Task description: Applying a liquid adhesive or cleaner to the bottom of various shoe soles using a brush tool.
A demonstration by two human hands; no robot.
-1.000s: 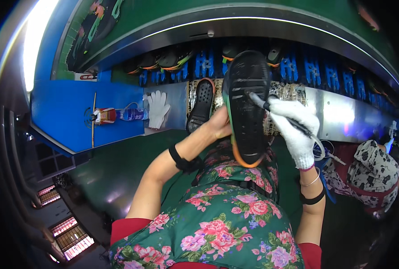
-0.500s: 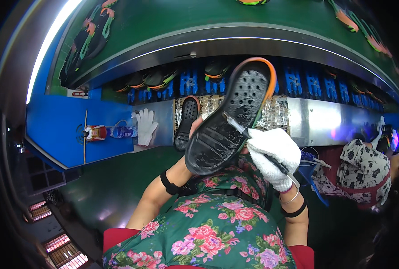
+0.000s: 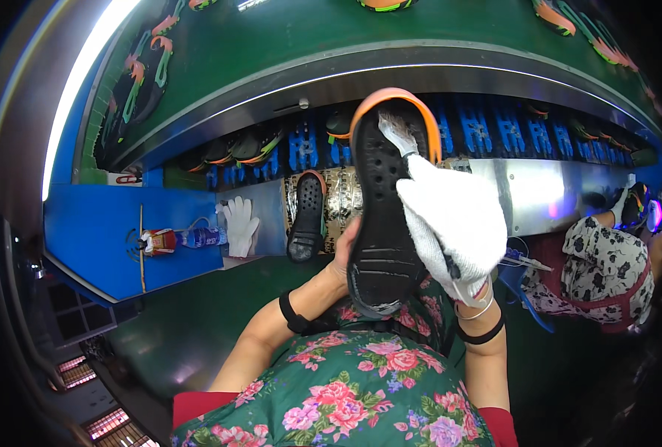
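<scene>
My bare left hand [image 3: 346,244] holds a large black shoe sole [image 3: 384,249] by its left side. The sole stands nearly upright, with rows of holes, a few ridges and an orange rim round its far end. My right hand [image 3: 457,216], in a white knitted glove, grips a small brush [image 3: 399,136]. Its pale bristles touch the sole's inside near the orange rim. Behind my left hand, a second black sole [image 3: 306,216] with an orange edge lies on the tape-covered ledge [image 3: 338,197].
Behind the ledge runs a row of blue racks [image 3: 472,130] with several shoe parts. Beyond is a green shelf [image 3: 309,37]. To the left, a white glove [image 3: 239,227] lies by a blue table [image 3: 96,223]. Another person [image 3: 606,272] sits at the right near a blue bucket [image 3: 513,276].
The sole has turned more upright. The brush has moved from the sole's middle up to its orange-rimmed end, and my gloved right hand has gone farther from me with it.
</scene>
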